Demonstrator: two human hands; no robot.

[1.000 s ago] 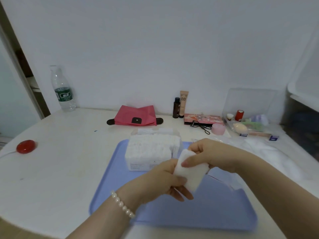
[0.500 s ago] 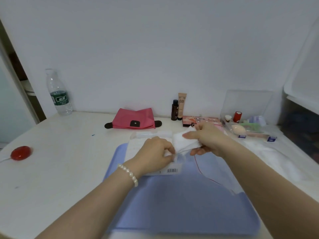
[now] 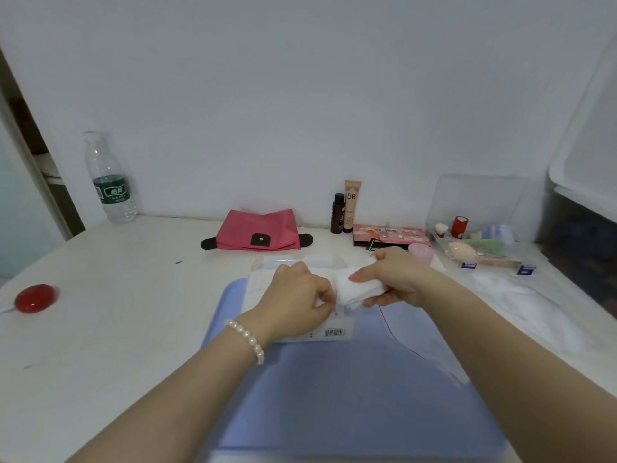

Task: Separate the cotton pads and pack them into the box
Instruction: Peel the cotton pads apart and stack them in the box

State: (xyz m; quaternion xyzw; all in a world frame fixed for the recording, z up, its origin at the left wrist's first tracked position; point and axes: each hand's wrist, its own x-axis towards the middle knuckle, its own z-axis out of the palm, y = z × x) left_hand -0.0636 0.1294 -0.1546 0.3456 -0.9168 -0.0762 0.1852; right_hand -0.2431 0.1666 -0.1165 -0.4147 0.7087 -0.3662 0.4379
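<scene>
A small stack of white cotton pads point(image 3: 359, 289) is held over the clear box point(image 3: 263, 282) of cotton pads at the far end of the blue tray point(image 3: 350, 396). My right hand point(image 3: 394, 275) grips the stack, thumb on top and fingers below. My left hand point(image 3: 297, 299), with a pearl bracelet on the wrist, pinches the stack's left edge above the box. The box shows a barcode label on its front; my hands hide most of its contents. A clear lid point(image 3: 300, 260) lies behind the box.
An empty clear plastic wrapper point(image 3: 424, 342) with a red strip lies on the tray's right side. Behind stand a pink pouch point(image 3: 258, 230), two cosmetic tubes point(image 3: 347, 208), a palette point(image 3: 389, 235), a clear organizer point(image 3: 480, 242), a water bottle point(image 3: 110, 178) and a red round object point(image 3: 33, 298).
Both hands carried the pad stack from near my body forward to above the box. My left hand shifted from cupping the stack to pinching its left edge.
</scene>
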